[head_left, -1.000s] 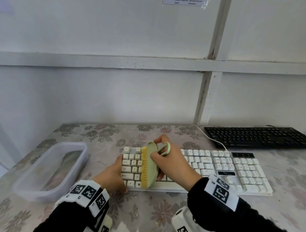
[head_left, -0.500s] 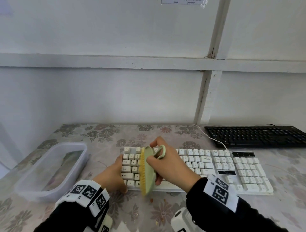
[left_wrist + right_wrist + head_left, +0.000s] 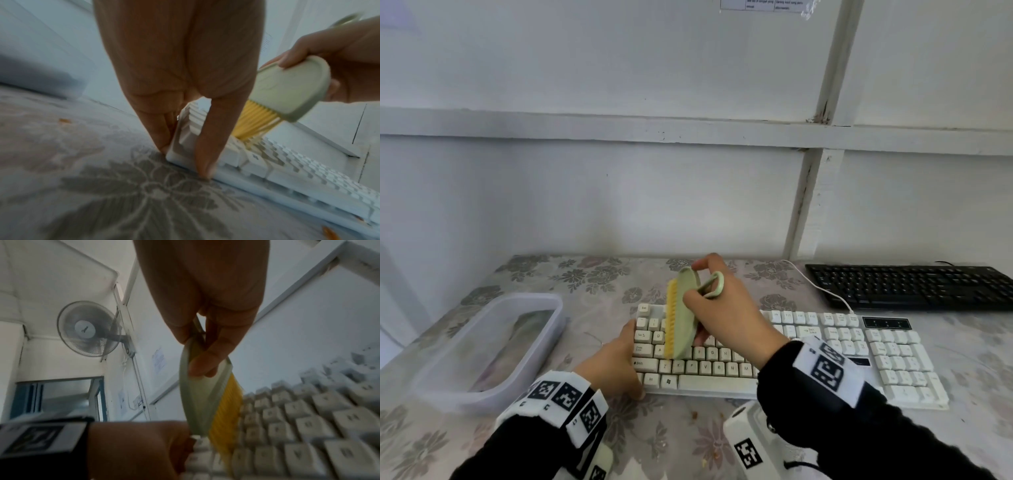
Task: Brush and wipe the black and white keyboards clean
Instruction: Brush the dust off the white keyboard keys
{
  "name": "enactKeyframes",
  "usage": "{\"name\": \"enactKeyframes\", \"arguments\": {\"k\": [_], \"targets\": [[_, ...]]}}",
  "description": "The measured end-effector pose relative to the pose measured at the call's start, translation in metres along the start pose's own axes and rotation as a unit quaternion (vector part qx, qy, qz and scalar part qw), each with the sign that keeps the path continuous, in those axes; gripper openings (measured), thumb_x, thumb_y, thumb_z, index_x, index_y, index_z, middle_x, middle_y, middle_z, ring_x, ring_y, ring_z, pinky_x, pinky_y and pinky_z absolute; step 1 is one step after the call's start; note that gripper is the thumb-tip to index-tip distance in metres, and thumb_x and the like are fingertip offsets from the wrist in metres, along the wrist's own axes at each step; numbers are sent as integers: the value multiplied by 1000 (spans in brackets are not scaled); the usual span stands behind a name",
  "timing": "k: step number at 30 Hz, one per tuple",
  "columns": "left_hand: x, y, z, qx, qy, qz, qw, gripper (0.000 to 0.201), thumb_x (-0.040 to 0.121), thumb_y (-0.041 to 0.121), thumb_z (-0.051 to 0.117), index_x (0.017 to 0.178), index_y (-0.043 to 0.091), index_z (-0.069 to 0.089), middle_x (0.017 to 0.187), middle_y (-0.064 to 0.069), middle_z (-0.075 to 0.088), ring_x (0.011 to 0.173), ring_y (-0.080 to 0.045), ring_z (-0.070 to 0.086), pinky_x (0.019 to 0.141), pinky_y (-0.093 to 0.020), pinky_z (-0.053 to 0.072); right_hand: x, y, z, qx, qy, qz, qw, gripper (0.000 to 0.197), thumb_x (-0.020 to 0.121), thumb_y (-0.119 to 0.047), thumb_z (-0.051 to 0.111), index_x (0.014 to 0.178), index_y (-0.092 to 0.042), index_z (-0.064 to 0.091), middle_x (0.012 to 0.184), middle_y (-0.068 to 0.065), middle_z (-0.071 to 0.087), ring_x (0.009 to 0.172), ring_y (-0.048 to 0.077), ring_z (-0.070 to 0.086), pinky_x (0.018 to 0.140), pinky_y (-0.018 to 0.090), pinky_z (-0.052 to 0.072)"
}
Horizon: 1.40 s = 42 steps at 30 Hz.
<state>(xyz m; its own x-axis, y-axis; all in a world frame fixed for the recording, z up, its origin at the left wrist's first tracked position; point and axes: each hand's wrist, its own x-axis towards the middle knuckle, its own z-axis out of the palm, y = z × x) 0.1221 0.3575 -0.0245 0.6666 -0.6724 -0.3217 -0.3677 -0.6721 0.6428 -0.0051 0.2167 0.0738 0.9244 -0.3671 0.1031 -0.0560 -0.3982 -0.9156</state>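
- Lower centre of head view: white full-size keyboard w/ cream keycaps (image 3: 825,346) lies flat on floral-print tablecloth (image 3: 592,274), long side running L-R; both hands sit over its left end.
- Pale green oval scrub brush w/ yellow bristles (image 3: 681,318) is tipped on edge above the left key block, bristles facing frame left; in left wrist view the bristle tips (image 3: 251,125) reach the keys.
- Black keyboard (image 3: 907,287) at right of frame, behind the white one, near the wall, well apart from both hands. White cable (image 3: 822,287) runs between the two boards.
- Clear rectangular plastic tub (image 3: 482,346) at left of frame, near the white board's left end, not touching it.
- Room: bare cloth in front of white board along bottom of frame, w/ a few small orange crumbs (image 3: 693,415); wall (image 3: 619,192) runs close behind the table's far edge.
- Left hand (image 3: 616,363): grips the white board's left front corner, thumb on front edge, fingers (image 3: 162,129) down the left side, tips on the cloth.
- Right hand (image 3: 726,315): clasped round the brush body, thumb and fingers pinching it; green loop handle (image 3: 714,284) sticks up beside the knuckles.
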Motion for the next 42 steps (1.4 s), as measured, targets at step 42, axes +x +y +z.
{"name": "enactKeyframes", "arguments": {"k": [42], "targets": [[-7,7,-3,12,-2,5,1000,107,64,3,73,144,25,7,123,-1,53,110,-18,53,94,-32,47,0,1,22,-1,-48,11,999,20,93,-10,44,112,-14,38,79,16,57,38,12,55,41,26,48]]}}
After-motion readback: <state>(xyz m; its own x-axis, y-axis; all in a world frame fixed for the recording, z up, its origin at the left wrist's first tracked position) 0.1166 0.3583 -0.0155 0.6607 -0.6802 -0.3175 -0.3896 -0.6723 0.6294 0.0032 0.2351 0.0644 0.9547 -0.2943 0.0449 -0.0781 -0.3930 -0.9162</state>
